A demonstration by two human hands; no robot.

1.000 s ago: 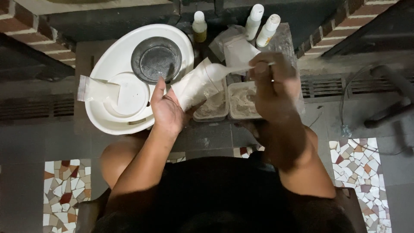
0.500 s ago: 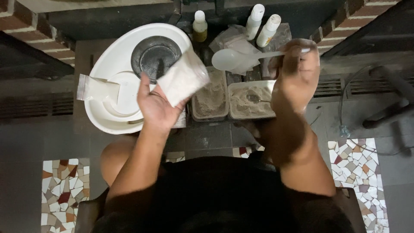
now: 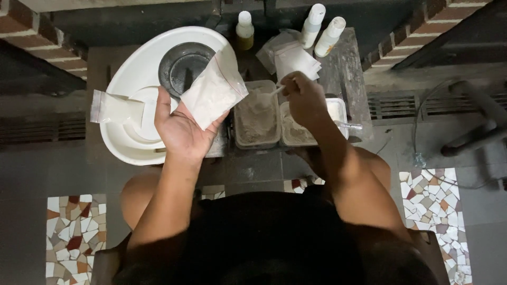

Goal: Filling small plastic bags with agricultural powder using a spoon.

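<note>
My left hand [image 3: 180,130] lies palm up and holds a small clear zip bag of white powder [image 3: 214,91] over the edge of a white oval basin [image 3: 138,67]. My right hand [image 3: 305,98] grips the handle of a white plastic spoon [image 3: 271,92], whose bowl dips into a rectangular tub of beige powder [image 3: 257,114]. A second tub of powder [image 3: 294,131] sits right beside it, partly under my right hand.
A dark round dish [image 3: 183,65] and another filled zip bag [image 3: 115,107] rest in the basin. Three small bottles [image 3: 316,22] stand at the back, with more zip bags [image 3: 293,58] before them. Brick walls flank the low stand; mosaic tiles cover the floor.
My right hand has come down from above the tubs and put the spoon into the left tub. My left hand has lifted the bag slightly to the right.
</note>
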